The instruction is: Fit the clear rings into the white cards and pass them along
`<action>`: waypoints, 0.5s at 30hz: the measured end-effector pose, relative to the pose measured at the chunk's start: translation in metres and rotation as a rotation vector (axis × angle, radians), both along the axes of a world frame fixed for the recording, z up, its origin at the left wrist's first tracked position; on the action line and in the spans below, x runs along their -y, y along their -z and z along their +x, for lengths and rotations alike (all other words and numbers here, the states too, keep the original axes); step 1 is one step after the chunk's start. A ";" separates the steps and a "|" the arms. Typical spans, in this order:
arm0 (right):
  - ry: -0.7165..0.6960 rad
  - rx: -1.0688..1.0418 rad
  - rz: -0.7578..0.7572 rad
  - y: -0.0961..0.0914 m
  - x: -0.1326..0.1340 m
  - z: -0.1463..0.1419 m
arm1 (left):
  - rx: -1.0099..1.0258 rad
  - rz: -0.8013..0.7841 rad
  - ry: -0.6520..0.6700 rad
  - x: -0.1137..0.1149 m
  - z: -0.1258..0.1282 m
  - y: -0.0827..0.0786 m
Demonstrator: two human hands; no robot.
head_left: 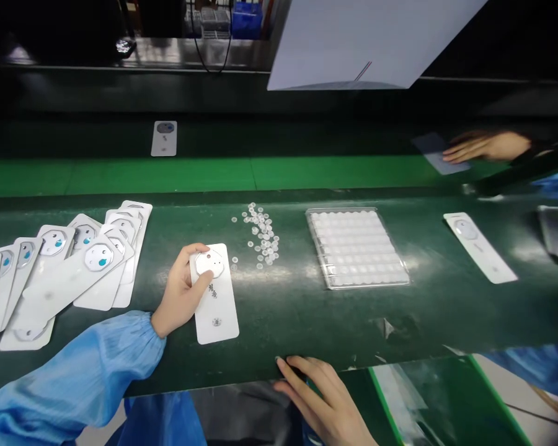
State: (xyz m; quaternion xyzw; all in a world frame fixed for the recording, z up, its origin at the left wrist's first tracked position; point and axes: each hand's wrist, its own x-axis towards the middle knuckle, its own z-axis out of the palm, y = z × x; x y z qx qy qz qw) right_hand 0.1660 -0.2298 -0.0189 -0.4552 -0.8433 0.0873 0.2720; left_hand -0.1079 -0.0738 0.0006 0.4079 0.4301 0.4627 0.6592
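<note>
Up top, I see a blue crate [247, 21], a looping black cable [208, 70] and, right of them, a white panel [353, 40].

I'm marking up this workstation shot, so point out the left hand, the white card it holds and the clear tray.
Left hand [179, 298]: head view, on the back of the hand.
White card [222, 301]: head view, on its printed face.
Clear tray [368, 286]: head view, on its near rim.

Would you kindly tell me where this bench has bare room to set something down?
Bare bench lies between the scattered discs and the right hand, and between the clear tray and the lone card beyond. The left end is crowded with overlapping cards.
</note>
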 end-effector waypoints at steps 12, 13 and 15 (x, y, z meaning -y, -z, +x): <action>0.042 -0.201 -0.089 0.000 0.000 -0.010 | -0.178 0.260 -0.001 0.006 0.000 0.010; 0.093 -0.295 -0.160 -0.004 -0.005 -0.015 | -0.235 0.302 -0.002 0.007 -0.001 0.011; 0.237 -0.562 -0.370 -0.012 -0.022 -0.031 | -0.357 0.410 0.013 0.007 -0.002 0.011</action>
